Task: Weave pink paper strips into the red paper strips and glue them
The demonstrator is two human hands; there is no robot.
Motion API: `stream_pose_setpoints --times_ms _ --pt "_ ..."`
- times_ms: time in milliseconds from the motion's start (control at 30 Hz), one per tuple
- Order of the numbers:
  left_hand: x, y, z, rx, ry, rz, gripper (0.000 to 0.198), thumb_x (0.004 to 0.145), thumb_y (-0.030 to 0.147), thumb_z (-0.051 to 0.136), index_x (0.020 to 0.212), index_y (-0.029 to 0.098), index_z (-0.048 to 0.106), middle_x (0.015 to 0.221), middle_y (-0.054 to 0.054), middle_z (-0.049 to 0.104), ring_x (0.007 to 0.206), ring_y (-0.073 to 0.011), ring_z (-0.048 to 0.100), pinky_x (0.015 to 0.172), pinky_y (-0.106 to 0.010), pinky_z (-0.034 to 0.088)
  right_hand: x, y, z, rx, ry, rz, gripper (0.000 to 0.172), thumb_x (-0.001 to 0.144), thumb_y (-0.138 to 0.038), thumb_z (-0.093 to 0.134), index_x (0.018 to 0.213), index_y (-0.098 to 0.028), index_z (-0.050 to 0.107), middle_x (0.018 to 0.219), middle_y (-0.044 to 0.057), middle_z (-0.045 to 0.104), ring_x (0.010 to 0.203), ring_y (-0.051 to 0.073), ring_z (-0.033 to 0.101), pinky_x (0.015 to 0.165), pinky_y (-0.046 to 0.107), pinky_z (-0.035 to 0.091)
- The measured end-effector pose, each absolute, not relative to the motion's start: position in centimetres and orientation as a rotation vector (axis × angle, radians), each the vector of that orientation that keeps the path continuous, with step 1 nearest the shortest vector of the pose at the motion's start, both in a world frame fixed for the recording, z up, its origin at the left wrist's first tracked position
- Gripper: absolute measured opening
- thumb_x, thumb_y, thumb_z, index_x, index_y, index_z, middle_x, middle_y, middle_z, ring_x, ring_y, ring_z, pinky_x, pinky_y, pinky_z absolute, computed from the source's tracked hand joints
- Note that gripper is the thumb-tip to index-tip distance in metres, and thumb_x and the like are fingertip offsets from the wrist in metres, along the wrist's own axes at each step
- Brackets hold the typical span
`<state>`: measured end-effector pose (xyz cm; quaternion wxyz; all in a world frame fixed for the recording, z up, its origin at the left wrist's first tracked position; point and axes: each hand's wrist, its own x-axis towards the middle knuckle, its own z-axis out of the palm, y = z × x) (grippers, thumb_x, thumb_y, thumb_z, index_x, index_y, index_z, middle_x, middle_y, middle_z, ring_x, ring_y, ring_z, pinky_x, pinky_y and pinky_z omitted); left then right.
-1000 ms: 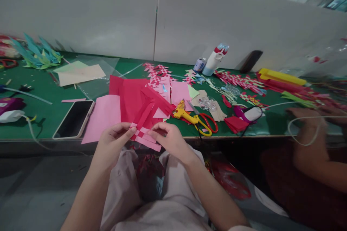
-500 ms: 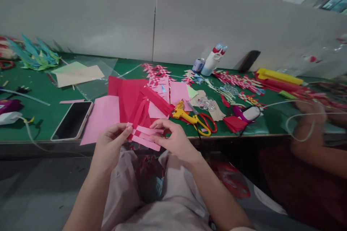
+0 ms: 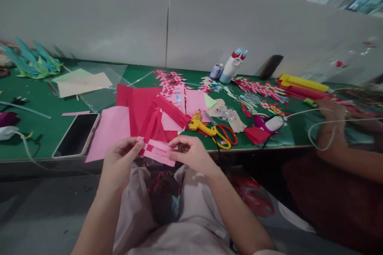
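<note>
Over the table's front edge I hold pink paper strips (image 3: 158,152) woven with red ones into a small check at their left end. My left hand (image 3: 121,159) pinches that woven end between thumb and fingers. My right hand (image 3: 193,154) is closed on the right part of the pink strips, thumb in front, fingers behind. Loose red paper strips (image 3: 151,121) fan out just beyond the weave. A larger sheet of red paper (image 3: 140,105) lies behind them, with a pink sheet (image 3: 115,127) to its left.
A phone (image 3: 76,135) lies at left. Right of my hands are a yellow glue gun (image 3: 202,125) and scissors (image 3: 229,134). Woven paper pieces (image 3: 170,79), a can (image 3: 216,71) and a white bottle (image 3: 233,67) stand or lie farther back. A co-worker's arm (image 3: 335,135) is at right.
My right hand has closed in on the pink strips, which now lie nearer together instead of fanned apart. My left hand keeps its pinch. The view has shifted slightly.
</note>
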<state>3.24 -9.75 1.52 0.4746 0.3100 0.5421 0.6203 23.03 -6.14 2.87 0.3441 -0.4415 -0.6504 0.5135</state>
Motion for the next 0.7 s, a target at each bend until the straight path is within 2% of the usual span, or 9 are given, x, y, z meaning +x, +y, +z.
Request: stream_pose_setpoints --times_ms 133,233,433,700 --pt "3.2 -9.7 1.0 0.774 1.348 1.525 0.024 0.060 0.030 0.082 0.079 0.019 0.072 0.070 0.001 0.068 0.062 -0.0074 0.057 0.059 -0.017 0.047 22.9 -6.0 2.7 -1.155 -1.696 1.290 0.021 0.070 -0.034 0.073 0.074 -0.015 0.068 0.078 0.003 0.066 0.072 0.014 0.057 0.062 0.023 0.041" --pt "3.1 -9.7 0.6 0.800 1.357 1.532 0.025 0.060 0.031 0.082 0.078 0.018 0.072 0.069 0.001 0.068 0.061 -0.0076 0.057 0.058 -0.017 0.047 22.9 -5.9 2.6 -1.143 -1.668 1.319 0.023 0.072 -0.037 0.070 0.072 -0.014 0.066 0.081 0.005 0.067 0.074 0.015 0.058 0.062 0.023 0.042" --pt "2.9 -9.8 0.4 0.836 1.376 1.518 0.024 0.062 0.031 0.081 0.080 0.019 0.072 0.073 0.001 0.069 0.065 -0.0076 0.058 0.060 -0.015 0.047 23.1 -5.8 2.5 -1.151 -1.618 1.421 0.029 0.073 -0.042 0.067 0.067 -0.013 0.063 0.071 0.003 0.064 0.063 0.012 0.053 0.058 0.023 0.041" --pt "3.0 -9.9 0.5 0.832 1.384 1.531 0.024 0.061 0.032 0.082 0.079 0.019 0.072 0.072 0.001 0.069 0.065 -0.0072 0.058 0.061 -0.015 0.048 22.7 -5.5 1.4 -1.130 -1.331 1.566 0.031 0.063 -0.040 0.076 0.070 -0.016 0.058 0.059 -0.002 0.057 0.049 0.007 0.044 0.043 0.019 0.034"
